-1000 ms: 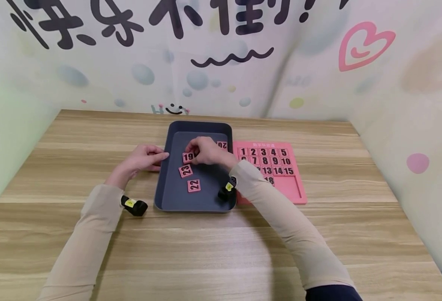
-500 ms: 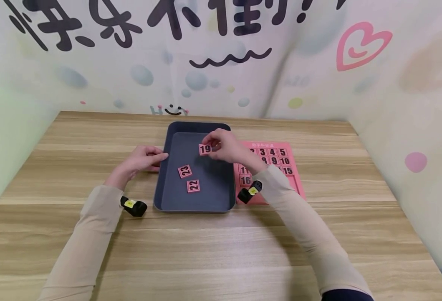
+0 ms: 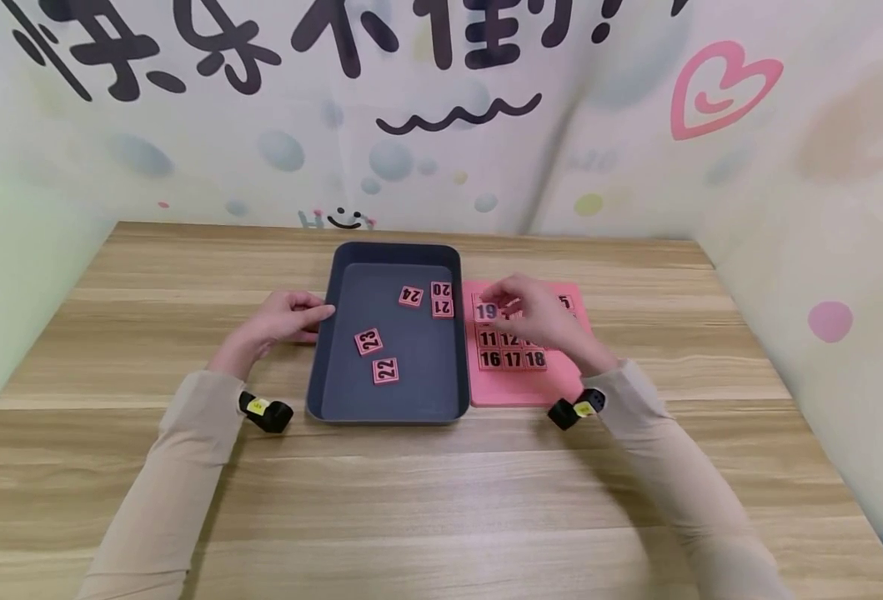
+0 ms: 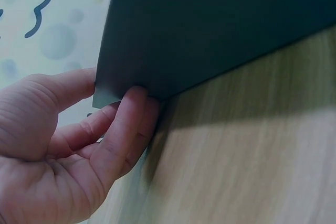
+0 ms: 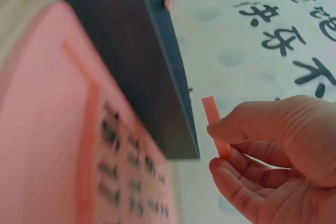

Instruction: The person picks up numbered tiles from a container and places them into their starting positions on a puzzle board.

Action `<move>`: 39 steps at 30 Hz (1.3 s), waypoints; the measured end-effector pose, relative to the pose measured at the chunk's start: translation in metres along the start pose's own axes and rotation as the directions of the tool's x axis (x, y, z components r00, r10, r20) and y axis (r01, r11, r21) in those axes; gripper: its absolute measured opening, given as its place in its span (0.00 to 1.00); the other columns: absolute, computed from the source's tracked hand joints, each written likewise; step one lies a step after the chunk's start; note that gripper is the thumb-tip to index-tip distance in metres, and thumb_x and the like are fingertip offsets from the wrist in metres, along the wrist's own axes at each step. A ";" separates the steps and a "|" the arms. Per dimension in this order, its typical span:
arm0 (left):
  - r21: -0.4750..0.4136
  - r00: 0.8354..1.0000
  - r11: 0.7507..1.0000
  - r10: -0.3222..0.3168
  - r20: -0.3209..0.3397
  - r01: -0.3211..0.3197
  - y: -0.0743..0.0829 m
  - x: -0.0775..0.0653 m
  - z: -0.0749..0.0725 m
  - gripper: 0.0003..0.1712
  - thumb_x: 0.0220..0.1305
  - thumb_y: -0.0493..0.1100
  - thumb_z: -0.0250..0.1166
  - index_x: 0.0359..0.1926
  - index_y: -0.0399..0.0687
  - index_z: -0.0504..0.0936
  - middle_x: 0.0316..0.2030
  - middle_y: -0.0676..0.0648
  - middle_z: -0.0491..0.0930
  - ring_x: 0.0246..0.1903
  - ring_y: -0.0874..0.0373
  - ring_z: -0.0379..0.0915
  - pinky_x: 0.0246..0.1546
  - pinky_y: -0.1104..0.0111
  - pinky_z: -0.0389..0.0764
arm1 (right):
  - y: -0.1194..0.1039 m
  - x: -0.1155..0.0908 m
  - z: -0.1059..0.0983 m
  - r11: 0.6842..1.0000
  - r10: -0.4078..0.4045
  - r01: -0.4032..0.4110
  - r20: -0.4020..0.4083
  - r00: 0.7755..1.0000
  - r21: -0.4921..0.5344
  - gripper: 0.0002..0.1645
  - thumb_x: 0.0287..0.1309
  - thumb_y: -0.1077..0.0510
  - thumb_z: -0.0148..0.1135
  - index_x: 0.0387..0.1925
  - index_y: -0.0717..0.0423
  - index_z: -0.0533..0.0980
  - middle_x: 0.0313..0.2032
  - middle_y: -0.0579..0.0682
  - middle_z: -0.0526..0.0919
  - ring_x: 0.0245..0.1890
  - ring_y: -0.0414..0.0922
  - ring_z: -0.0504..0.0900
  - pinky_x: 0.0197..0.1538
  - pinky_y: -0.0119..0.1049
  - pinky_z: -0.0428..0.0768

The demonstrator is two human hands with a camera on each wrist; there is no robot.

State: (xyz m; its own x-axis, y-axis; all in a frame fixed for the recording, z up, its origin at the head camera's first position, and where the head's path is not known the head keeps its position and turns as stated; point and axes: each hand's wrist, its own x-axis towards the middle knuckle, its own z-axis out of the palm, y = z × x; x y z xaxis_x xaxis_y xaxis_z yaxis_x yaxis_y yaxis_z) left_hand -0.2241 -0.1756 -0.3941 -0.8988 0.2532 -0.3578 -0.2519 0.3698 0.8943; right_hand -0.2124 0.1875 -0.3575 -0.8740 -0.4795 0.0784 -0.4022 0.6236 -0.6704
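Note:
My right hand pinches a pink number tile marked 19 between thumb and fingers, above the pink number board. From the right wrist camera the same tile appears edge-on, apart from the board. Rows of numbered tiles fill the board's upper part; the hand hides some of them. My left hand holds the left rim of the dark grey tray. The left wrist view has its thumb at the rim and its curled fingers against the tray's outer wall.
Inside the tray lie several loose tiles, among them 23, 22 and 24. Tiles 20 and 21 lie by its right wall. Tray and board stand side by side on a wooden table before a printed wall.
The right hand has carried tile 19 from the tray rightward to over the board, uncovering tiles 24, 20 and 21. My left hand stays on the tray rim.

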 end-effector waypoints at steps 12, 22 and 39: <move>0.011 1.000 1.000 -0.001 -0.003 0.001 0.001 0.000 0.000 0.24 0.68 0.43 0.56 0.55 0.25 0.70 0.38 0.44 0.75 0.32 0.63 0.75 0.39 0.71 0.82 | 0.038 -0.053 -0.015 1.000 0.022 -0.022 -0.030 0.999 0.002 0.20 0.44 0.75 0.65 0.43 0.71 0.75 0.40 0.62 0.78 0.40 0.55 0.77 0.47 0.48 0.80; 0.016 1.000 1.000 -0.003 -0.001 0.003 0.001 0.000 0.001 0.24 0.68 0.43 0.56 0.56 0.26 0.69 0.40 0.42 0.74 0.33 0.62 0.75 0.39 0.71 0.82 | 0.055 -0.087 -0.018 0.988 0.150 -0.151 -0.042 0.988 -0.016 0.21 0.42 0.76 0.65 0.44 0.71 0.76 0.40 0.63 0.78 0.40 0.56 0.78 0.46 0.49 0.81; 0.023 1.000 1.000 -0.019 -0.010 0.019 0.004 -0.002 0.002 0.25 0.69 0.44 0.56 0.56 0.26 0.69 0.43 0.40 0.73 0.34 0.61 0.74 0.40 0.71 0.82 | 0.067 -0.092 -0.007 0.988 0.132 -0.141 -0.110 0.985 -0.071 0.15 0.44 0.75 0.67 0.39 0.71 0.78 0.33 0.59 0.78 0.32 0.51 0.79 0.35 0.34 0.82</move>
State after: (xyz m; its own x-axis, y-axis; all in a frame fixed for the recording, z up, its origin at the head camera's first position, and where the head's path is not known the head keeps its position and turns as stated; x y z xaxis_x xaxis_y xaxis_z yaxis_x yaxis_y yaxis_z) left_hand -0.2228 -0.1727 -0.3909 -0.8975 0.2368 -0.3720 -0.2609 0.3950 0.8809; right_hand -0.1604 0.2779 -0.4048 -0.9442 -0.3221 0.0692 -0.2935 0.7270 -0.6208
